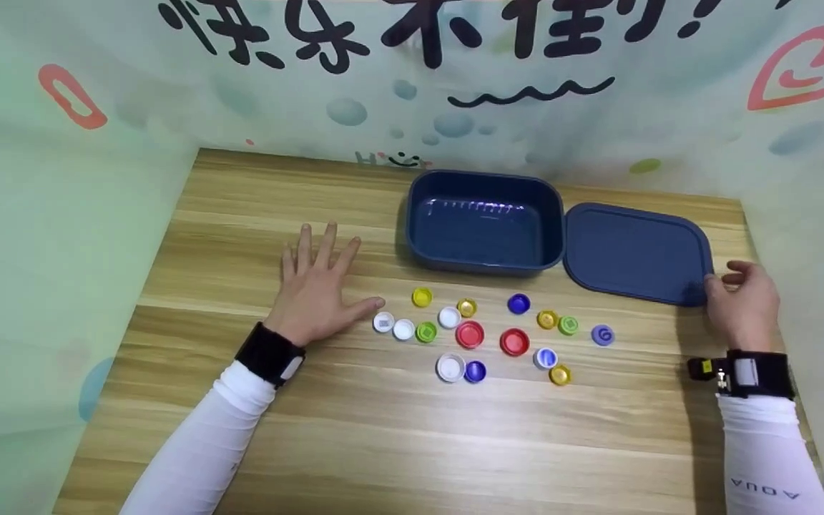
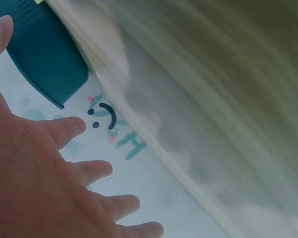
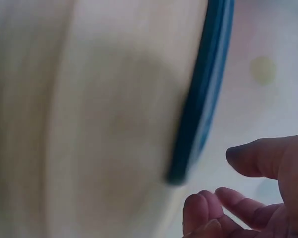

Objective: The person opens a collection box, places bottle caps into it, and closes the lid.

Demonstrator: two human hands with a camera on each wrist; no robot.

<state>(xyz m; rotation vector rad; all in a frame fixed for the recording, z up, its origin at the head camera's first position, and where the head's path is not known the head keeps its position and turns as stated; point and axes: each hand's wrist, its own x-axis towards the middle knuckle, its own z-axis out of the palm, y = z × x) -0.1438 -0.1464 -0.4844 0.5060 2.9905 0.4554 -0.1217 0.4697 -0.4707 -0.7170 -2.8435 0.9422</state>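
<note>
Leftmost, left hand: flat on the tabletop, grip released, fingers spread and straight, thumb tip just beside a white cap; holding nothing.
Left wrist view: palm and spread fingers over blurred wood, with a corner of the blue box at upper left.
Caps, left part: white cap, a second white cap, green cap, yellow cap, all loose on the wood.
Caps, middle: two red caps, the largest of the lot, lying near each other; large white cap touching a blue cap in front.
Blue box: open, behind the caps, nothing inside.
Caps, right part: gold cap, purple cap farthest right.
Lid: lying flat, just right of the box.
Right hand: at the lid's near right corner, fingers curled, thumb on the edge; grip seemingly grasping the lid.
Right wrist view: blurred; curled fingers beside the lid's rim.
</note>
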